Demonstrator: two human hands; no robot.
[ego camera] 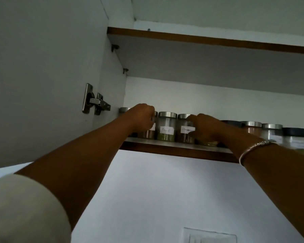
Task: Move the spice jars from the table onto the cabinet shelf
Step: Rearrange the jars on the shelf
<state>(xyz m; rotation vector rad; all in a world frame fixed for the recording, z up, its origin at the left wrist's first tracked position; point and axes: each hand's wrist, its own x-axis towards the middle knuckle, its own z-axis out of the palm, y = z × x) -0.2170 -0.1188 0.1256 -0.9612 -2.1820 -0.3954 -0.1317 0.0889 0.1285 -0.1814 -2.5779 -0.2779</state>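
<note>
A row of glass spice jars with metal lids stands on the cabinet shelf, seen from below. My left hand is curled around a jar of brown spice near the row's left end. My right hand grips a jar with yellowish contents whose body is mostly hidden by my fingers. Between my hands stand a labelled jar of green spice and a labelled jar of brown powder. More jars continue to the right behind my right forearm.
The open cabinet door with its metal hinge hangs at the left. An upper shelf spans above the jars. Below the shelf is a white wall with a switch plate.
</note>
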